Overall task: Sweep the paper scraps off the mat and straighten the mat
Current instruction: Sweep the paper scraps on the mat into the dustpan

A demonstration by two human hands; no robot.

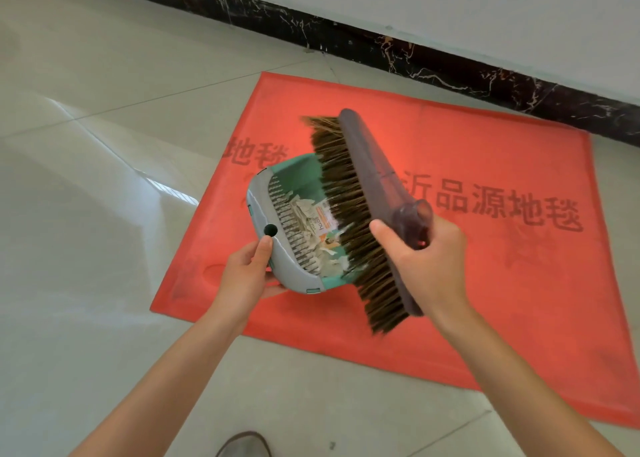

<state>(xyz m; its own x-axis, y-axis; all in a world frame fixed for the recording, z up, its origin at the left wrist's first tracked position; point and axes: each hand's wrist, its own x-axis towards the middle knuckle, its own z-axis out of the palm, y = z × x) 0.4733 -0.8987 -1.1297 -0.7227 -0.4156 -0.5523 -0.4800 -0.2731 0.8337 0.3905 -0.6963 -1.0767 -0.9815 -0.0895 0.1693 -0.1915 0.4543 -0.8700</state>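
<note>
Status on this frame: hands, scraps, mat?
Left hand grips dustpan, right hand grips brush. Scraps in dustpan; none showing on mat. Mat looks slightly askew to wall. Nothing in the way.

you're looking down on a pale, glossy tiled floor [86,283], thin grout lines [194,87] crossing it at a slant. up top, a black marble skirting [381,46] veined in white and orange cuts diagonally through your view, and above it there's a plain white wall [485,9]. over on your left the tiles catch a bright striped reflection [166,190], with a broad soft sheen spreading round it. the light on the floor is soft and even, the tiles shining almost like a mirror.
</note>
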